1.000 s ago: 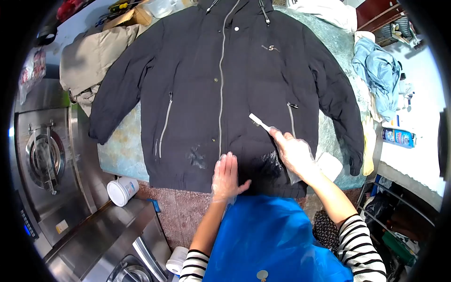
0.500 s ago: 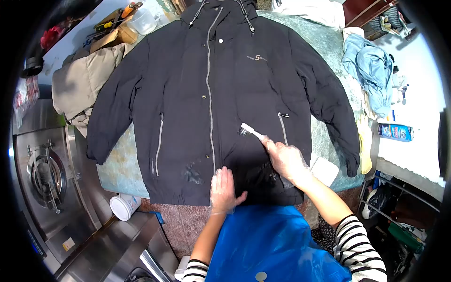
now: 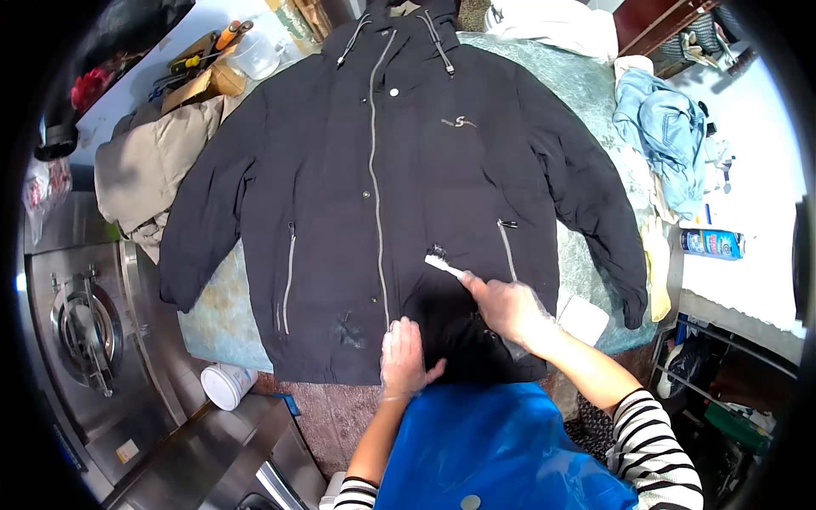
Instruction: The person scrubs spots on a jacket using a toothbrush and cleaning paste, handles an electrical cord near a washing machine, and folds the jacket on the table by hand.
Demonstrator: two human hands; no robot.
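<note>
A black zip-up jacket (image 3: 327, 178) lies front up, sleeves spread. My right hand (image 3: 508, 310), in a clear plastic glove, grips a white brush (image 3: 444, 266) by its handle. The dark-tipped bristles are at the far side of its head, over the jacket's lower front, left of a pocket zipper (image 3: 507, 251). Whether they touch the cloth I cannot tell. My left hand (image 3: 404, 361), also gloved, rests open on the hem beside the front zipper (image 3: 376, 170). A whitish smear (image 3: 348, 330) marks the cloth to its left. Around my right hand the fabric looks darker.
The jacket covers most of a greenish table (image 3: 208, 327). At its right edge are a white block-like item (image 3: 582, 321), a yellow cloth (image 3: 656, 268) and light blue denim (image 3: 671, 140). A beige garment (image 3: 157, 161) lies left. A white tub (image 3: 225, 387) stands below the table edge.
The brush has moved slightly toward me and turned, so its bristles now face away from me instead of down. My left hand stays on the hem. The whole view has shifted a little.
</note>
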